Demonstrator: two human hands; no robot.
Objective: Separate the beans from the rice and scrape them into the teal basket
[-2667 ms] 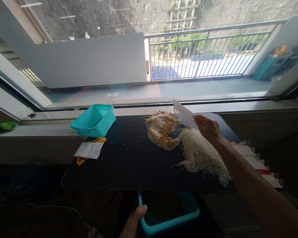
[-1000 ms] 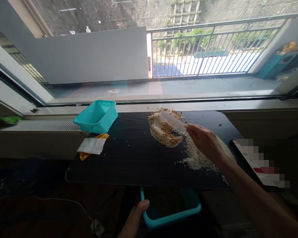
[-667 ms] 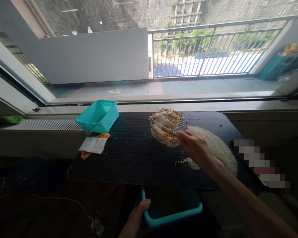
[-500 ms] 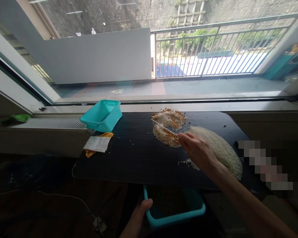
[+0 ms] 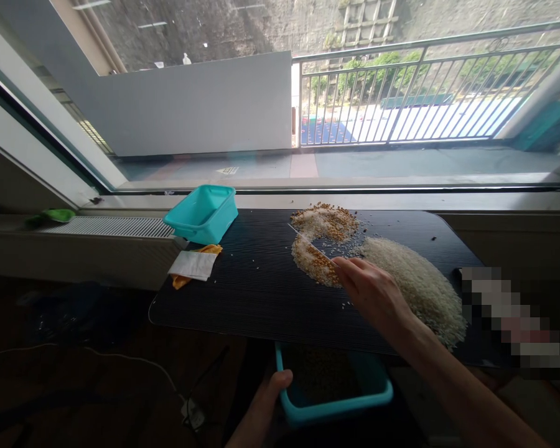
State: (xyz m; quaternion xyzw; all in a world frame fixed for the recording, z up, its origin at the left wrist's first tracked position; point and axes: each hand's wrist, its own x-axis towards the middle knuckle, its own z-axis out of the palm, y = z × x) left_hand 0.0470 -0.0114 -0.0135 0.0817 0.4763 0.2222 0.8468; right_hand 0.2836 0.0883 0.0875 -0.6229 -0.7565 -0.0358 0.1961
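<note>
My right hand is closed on the end of a thin white strip, seen nearly edge-on; its exact kind cannot be made out. The strip lies against a small heap of mixed rice and yellow kernels, on the heap's far side. Just beyond it is another mixed heap. A larger pile of white rice spreads right of my hand. Below the table's front edge, my left hand grips the left rim of a turquoise tub, thumb over the rim. Dark, grainy contents show dimly inside.
A second turquoise tub stands at the black table's back left corner. In front of it lies a white and orange packet or cloth. Window glass and a sill border the far side. A cable runs across the floor.
The strip and my right hand have come slightly nearer to me, with the near mixed heap shifted the same way. The gap between the two mixed heaps is wider. My left hand keeps its grip.
</note>
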